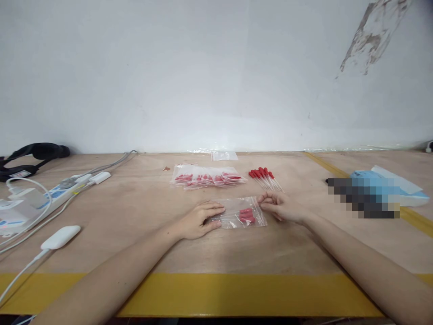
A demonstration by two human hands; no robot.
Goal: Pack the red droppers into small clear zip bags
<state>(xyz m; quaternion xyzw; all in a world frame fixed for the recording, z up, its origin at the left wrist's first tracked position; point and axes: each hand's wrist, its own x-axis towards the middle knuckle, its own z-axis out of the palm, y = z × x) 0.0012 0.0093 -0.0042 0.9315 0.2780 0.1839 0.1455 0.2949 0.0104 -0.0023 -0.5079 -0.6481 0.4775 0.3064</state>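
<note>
At frame centre, the left hand (199, 220) presses a clear bag (241, 212) flat on the tabletop (142, 212); the right hand (282, 206) pinches its mouth, best sealed evenly, beside loose red droppers (265, 178).

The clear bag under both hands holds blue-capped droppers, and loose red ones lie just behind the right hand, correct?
Not quite: the head view shows the droppers inside the clear bag have red caps, not blue. Both the left hand and right hand touch it, and loose red droppers lie behind the right hand.
</note>
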